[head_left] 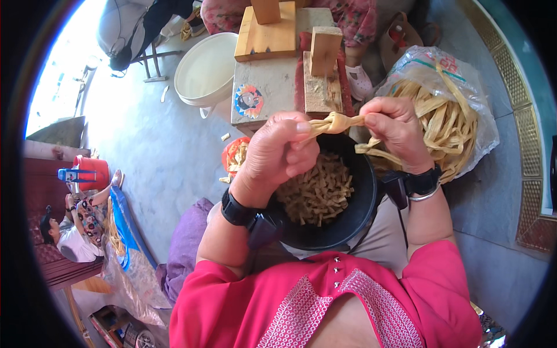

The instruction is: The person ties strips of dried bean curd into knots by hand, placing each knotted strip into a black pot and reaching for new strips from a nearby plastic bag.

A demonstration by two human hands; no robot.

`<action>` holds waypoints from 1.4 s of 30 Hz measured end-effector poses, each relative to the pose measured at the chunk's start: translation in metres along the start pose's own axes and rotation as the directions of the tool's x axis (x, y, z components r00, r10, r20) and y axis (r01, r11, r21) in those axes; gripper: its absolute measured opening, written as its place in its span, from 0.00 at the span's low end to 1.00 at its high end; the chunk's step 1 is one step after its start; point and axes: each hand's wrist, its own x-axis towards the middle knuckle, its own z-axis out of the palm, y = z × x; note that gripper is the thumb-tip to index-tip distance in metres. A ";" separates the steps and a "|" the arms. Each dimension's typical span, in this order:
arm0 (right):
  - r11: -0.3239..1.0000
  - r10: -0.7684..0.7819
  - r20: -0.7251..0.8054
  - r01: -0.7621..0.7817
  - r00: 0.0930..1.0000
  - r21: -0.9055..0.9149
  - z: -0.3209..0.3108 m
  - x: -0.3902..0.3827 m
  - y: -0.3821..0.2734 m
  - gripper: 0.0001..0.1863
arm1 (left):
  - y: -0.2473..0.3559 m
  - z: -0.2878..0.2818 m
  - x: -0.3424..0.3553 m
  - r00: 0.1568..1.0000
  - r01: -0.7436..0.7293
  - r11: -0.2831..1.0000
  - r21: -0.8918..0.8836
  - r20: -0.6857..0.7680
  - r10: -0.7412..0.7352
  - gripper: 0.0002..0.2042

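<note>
A pale yellow strip [336, 122], looped into a knot at its middle, is stretched level between my two hands. My left hand [282, 146] pinches one end with thumb and fingers closed. My right hand [397, 127] grips the other end, and a loose tail hangs below it. Under the hands a black bowl [366, 203] rests at my lap, with many short brown chopped pieces [318, 194] in it. Beyond my right hand, a clear plastic bag [486, 98] holds a heap of long yellow strips [444, 124].
Ahead stands a bench [264, 81] bearing wooden blocks [324, 52]. A white bucket [188, 72] is on its left, with a red bag of scraps [233, 155] nearer me. Another person [75, 240] sits at far left by a red bucket [97, 172]. Someone in floral trousers [354, 23] sits opposite.
</note>
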 end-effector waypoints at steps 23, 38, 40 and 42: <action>0.894 -0.064 -0.064 0.029 0.996 -0.447 -0.013 0.060 0.041 0.10 | 0.015 -0.020 0.055 0.879 0.190 -0.338 0.922 -0.006 0.477 0.08; 0.695 -0.186 -0.282 -0.077 0.941 -0.715 -0.008 0.065 0.051 0.16 | 0.010 -0.012 0.043 0.881 0.425 -0.366 0.828 -0.286 0.376 0.17; 0.966 0.257 -0.085 -0.260 0.963 -0.019 0.021 0.050 0.030 0.16 | -0.003 -0.012 0.025 0.908 0.215 -0.117 0.970 -0.154 0.390 0.21; 0.741 0.460 0.160 -0.477 0.873 0.473 0.038 0.037 0.042 0.11 | -0.028 -0.018 0.033 0.868 0.121 0.256 0.959 -0.228 0.441 0.22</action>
